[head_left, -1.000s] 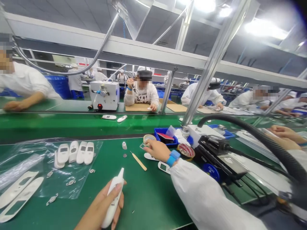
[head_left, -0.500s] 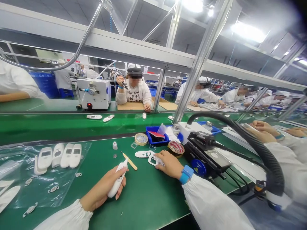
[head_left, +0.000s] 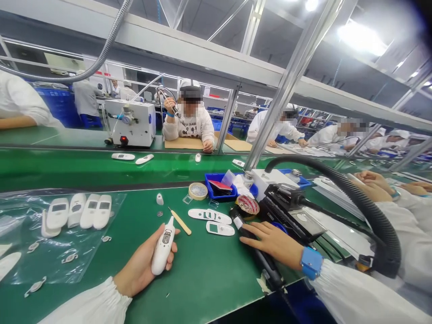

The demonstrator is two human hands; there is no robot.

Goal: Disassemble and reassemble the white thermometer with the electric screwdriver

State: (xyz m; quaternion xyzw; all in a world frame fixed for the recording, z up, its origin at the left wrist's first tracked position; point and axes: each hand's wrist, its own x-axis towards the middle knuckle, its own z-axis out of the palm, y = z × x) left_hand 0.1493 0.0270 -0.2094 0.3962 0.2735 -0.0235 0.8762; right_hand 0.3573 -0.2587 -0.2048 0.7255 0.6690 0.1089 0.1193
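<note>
head view: a person's left hand (head_left: 143, 265) is cradling a white handheld device (head_left: 163, 247) upright above a green workbench (head_left: 202, 274), with the fingers (head_left: 171, 257) curling around its back and the thumb (head_left: 155, 237) pressing along its side, while the small screen is facing up. the forearm is angling in from the lower left, its white sleeve (head_left: 91, 303) gathered at the wrist. the right hand (head_left: 273, 240) is lying palm down, fingers spread slightly and stretching left across a black pen-shaped tool (head_left: 265, 263), though whether it is gripping the tool cannot be told. a blue wristband (head_left: 311, 263) is circling that wrist. two white plastic shells (head_left: 209, 215) (head_left: 220, 228) are lying on the bench just beyond the fingertips, beside a wooden stick (head_left: 180, 222). a roll of tape (head_left: 198, 191) and a blue tray (head_left: 216, 195) are sitting farther up the bench. white devices (head_left: 57, 213) are resting on a clear plastic bag (head_left: 33, 265) to the left. across the conveyor, a co-worker (head_left: 189, 130) is raising a pen-shaped tool (head_left: 173, 108) in one hand.
</note>
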